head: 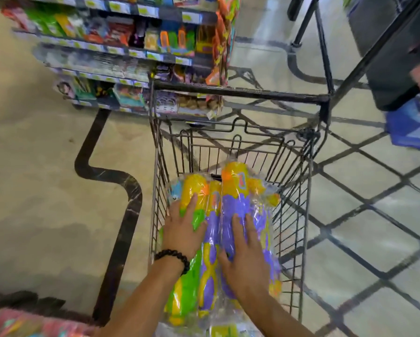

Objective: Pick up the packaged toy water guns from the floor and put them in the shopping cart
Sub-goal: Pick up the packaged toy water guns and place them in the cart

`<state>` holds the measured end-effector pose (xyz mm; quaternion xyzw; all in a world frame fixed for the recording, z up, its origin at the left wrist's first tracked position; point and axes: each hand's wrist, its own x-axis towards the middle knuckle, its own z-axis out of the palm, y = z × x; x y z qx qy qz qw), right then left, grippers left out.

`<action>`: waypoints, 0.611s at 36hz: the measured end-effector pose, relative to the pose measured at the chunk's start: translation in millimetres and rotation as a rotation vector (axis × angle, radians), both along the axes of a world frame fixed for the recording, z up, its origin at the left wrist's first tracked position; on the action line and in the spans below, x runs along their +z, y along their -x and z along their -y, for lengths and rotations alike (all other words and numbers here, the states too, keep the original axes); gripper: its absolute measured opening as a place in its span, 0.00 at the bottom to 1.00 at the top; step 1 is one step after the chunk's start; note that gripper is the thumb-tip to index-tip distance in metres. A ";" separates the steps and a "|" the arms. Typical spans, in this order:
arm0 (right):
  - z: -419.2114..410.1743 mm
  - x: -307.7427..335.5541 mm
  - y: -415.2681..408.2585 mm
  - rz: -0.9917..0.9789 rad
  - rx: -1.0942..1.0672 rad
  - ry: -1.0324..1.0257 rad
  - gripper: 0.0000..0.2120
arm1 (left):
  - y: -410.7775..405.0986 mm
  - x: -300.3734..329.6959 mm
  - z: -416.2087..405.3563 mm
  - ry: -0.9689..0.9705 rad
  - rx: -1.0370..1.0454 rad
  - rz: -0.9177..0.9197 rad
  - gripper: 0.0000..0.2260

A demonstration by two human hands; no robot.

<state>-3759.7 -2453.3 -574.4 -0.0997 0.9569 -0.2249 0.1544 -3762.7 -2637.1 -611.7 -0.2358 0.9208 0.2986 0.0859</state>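
Two toy water guns sealed in clear crinkled plastic bags lie side by side inside the black wire shopping cart (pixel 299 181), lengthwise along its basket. The left packaged gun (pixel 191 271) is yellow, green and orange with a blue patch near its far end. The right packaged gun (pixel 243 190) is purple and yellow with an orange tip, touching the left one along its length

Both hands, left (pixel 183 224) and right (pixel 246 259), reach forward, fingers flat.
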 end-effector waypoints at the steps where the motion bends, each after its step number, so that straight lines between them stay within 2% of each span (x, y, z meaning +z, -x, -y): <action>1: 2.4 -0.5 -0.4 0.002 -0.003 -0.012 0.41 | 0.1 -2.3 -0.3 0.002 0.009 -0.014 0.35; 9: 7.1 -12.8 -2.2 -0.001 0.044 -0.089 0.38 | -15.7 -27.3 6.2 -0.137 0.102 -0.024 0.33; 15: 0.6 -18.3 2.7 0.020 0.075 -0.124 0.39 | -32.1 -47.8 0.4 -0.099 0.104 -0.099 0.33; 22: -11.8 -23.0 3.5 0.050 0.090 -0.152 0.39 | -41.9 -54.9 -22.1 -0.082 0.141 -0.043 0.35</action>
